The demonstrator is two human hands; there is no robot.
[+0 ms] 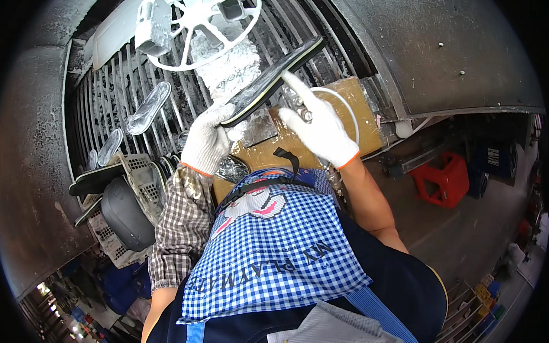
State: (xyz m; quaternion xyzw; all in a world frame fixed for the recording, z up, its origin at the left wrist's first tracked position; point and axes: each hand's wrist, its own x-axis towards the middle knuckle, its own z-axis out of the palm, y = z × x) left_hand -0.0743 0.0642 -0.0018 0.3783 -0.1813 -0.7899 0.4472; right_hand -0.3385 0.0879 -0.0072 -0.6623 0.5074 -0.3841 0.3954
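Head view: the gloved left hand (206, 140) grips the near end of one dark shoe sole (271, 79), whose long axis slants up and away to the right. The gloved right hand (318, 127), just right of it, lays an extended finger against its edge while clasping a small metal tool (297, 104). Left of the left hand, one mesh basket (136, 188) holds more soles.

Apron (271, 250): blue-white check. Above apron: white gloves, orange cuffs, on left hand (206, 140) and right hand (321, 130); black sole (271, 81) between them. Left of apron: brown plaid sleeve (179, 226), grey basket (139, 182). Right of apron: red stool (441, 178).
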